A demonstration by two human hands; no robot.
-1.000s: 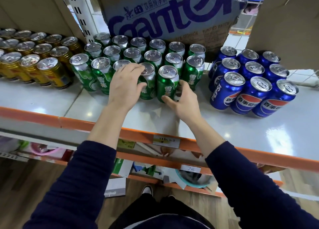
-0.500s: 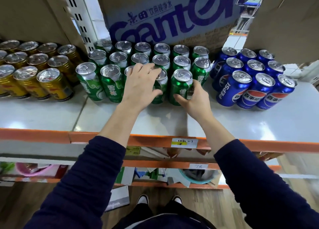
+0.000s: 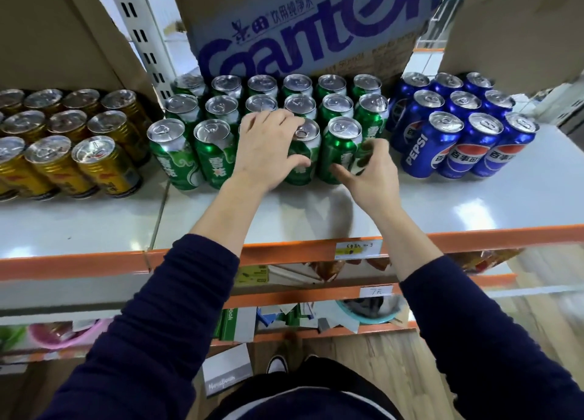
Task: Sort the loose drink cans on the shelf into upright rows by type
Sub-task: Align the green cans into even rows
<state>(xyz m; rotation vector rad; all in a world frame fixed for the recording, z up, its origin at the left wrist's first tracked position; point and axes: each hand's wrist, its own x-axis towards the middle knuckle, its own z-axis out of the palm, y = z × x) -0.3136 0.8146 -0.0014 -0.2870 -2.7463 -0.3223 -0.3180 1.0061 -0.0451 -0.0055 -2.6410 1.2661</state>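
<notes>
Currently both forearms reach over the orange-edged shelf (image 3: pixel 316 211), dark sleeves pushed back from the wrists. Left hand (image 3: pixel 268 149) is arched palm-down over the front row of green cans (image 3: pixel 221 106). It covers the third can from the left, with fingers curled over the tops and the thumb against the side of the fourth can (image 3: pixel 308 133). Right hand (image 3: pixel 373 173) is blurred; its fingers wrap round the end can (image 3: pixel 362 153) at the right of that row and its thumb points left along the neighbouring can. Green count: three rows of six, upright and close-packed, one mostly hidden under the left palm. They have silver lids with pull tabs and shiny green bodies with white lettering. Blue cans (image 3: pixel 463 101): nine, three by three, upright, just right of the green block, with a red, white and blue roundel on the fronts. Gold cans (image 3: pixel 93 149): about ten in view, upright in rows at the left, the group running off the frame edge. A printed cardboard box (image 3: pixel 300 24) stands behind the green rows.
</notes>
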